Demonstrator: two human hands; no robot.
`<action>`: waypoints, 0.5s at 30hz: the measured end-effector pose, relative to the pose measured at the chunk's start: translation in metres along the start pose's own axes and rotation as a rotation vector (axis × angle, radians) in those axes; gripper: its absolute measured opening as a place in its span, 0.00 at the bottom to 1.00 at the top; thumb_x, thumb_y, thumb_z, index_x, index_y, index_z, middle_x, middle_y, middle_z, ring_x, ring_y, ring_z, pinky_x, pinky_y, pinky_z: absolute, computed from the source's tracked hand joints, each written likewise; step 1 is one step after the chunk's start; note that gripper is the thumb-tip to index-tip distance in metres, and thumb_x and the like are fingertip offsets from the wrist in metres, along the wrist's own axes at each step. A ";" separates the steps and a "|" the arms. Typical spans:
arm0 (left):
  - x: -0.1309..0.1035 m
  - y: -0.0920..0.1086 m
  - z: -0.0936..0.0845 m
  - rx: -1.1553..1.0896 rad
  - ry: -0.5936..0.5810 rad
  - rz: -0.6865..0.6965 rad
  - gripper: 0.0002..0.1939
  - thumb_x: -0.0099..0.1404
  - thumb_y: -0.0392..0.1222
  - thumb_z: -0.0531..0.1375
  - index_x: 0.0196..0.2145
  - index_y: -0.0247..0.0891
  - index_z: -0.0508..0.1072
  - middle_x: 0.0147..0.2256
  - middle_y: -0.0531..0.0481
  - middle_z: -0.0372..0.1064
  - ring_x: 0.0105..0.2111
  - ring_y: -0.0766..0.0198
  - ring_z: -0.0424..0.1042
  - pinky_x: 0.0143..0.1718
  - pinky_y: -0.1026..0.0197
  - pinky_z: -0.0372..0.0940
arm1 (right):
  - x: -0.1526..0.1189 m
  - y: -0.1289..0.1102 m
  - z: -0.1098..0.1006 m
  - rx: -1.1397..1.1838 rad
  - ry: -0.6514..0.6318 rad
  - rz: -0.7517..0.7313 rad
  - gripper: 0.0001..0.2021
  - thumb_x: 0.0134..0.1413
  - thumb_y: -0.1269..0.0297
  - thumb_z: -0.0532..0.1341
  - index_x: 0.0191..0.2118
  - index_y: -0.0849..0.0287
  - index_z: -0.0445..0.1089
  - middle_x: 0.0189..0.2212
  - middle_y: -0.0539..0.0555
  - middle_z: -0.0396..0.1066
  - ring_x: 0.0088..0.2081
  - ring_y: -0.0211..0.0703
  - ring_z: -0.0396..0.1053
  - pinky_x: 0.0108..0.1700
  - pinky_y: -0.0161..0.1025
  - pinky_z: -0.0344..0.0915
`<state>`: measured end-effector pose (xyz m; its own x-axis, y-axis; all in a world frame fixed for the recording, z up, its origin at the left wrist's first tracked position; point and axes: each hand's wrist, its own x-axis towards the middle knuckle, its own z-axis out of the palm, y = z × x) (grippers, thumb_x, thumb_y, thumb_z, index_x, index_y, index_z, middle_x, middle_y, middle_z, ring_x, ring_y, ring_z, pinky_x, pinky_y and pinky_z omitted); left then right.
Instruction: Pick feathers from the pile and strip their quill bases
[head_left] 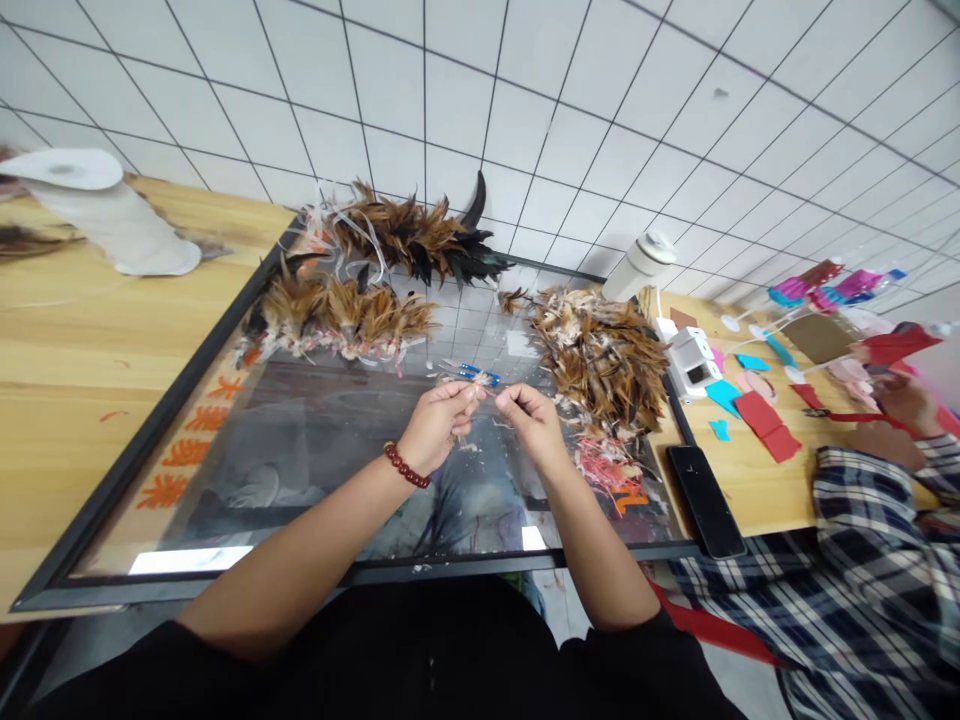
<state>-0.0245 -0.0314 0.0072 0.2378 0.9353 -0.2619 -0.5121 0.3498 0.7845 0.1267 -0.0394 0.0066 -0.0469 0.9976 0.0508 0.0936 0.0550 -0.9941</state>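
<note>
My left hand (442,425), with a dark red bead bracelet (406,466) on its wrist, is closed in a pinch on a small feather; pale fluff shows around its fingertips. Close beside it, my right hand (534,420) is also pinched, its fingertips almost meeting the left ones. What it holds is too fine to make out. Both hands are above the glass-topped panel (360,400). Just beyond the fingertips lies a blue-handled tool (480,374), partly hidden. A heap of brown feathers (600,360) sits right of my right hand, with pink strands (607,462) below it.
Feather bundles (352,310) and darker feathers (420,235) lie at the back left. A white roll (135,215) rests far left. To the right are a white bottle (641,265), a phone (705,500), red pieces (766,424) and a co-worker in a plaid sleeve (855,500).
</note>
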 end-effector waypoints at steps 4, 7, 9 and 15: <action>0.000 0.004 -0.001 -0.107 -0.089 -0.082 0.12 0.54 0.42 0.65 0.32 0.29 0.74 0.19 0.59 0.51 0.16 0.79 0.43 0.16 0.73 0.43 | 0.000 0.004 0.003 -0.017 -0.072 0.010 0.14 0.50 0.55 0.62 0.24 0.59 0.65 0.20 0.45 0.57 0.24 0.33 0.53 0.29 0.33 0.51; 0.000 0.005 -0.002 -0.141 -0.103 -0.110 0.15 0.56 0.47 0.65 0.30 0.30 0.72 0.18 0.59 0.50 0.16 0.79 0.43 0.15 0.73 0.42 | -0.001 0.004 0.004 -0.062 -0.088 0.017 0.14 0.50 0.53 0.62 0.24 0.59 0.65 0.19 0.45 0.56 0.24 0.33 0.52 0.28 0.33 0.50; 0.000 0.005 -0.001 -0.157 -0.089 -0.129 0.15 0.55 0.47 0.66 0.27 0.32 0.69 0.18 0.59 0.50 0.15 0.78 0.44 0.14 0.73 0.42 | -0.001 0.002 0.002 -0.081 -0.091 0.039 0.15 0.50 0.53 0.62 0.24 0.59 0.65 0.19 0.44 0.56 0.23 0.33 0.52 0.28 0.33 0.49; -0.002 0.005 0.001 -0.099 -0.144 -0.201 0.09 0.50 0.38 0.68 0.28 0.31 0.74 0.18 0.57 0.56 0.17 0.77 0.53 0.17 0.72 0.51 | 0.001 -0.002 -0.004 0.104 -0.015 0.100 0.12 0.47 0.54 0.63 0.26 0.58 0.66 0.20 0.45 0.60 0.23 0.33 0.56 0.29 0.33 0.54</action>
<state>-0.0269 -0.0320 0.0118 0.4539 0.8321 -0.3186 -0.5190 0.5376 0.6645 0.1301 -0.0381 0.0092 -0.0578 0.9971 -0.0499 -0.0046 -0.0502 -0.9987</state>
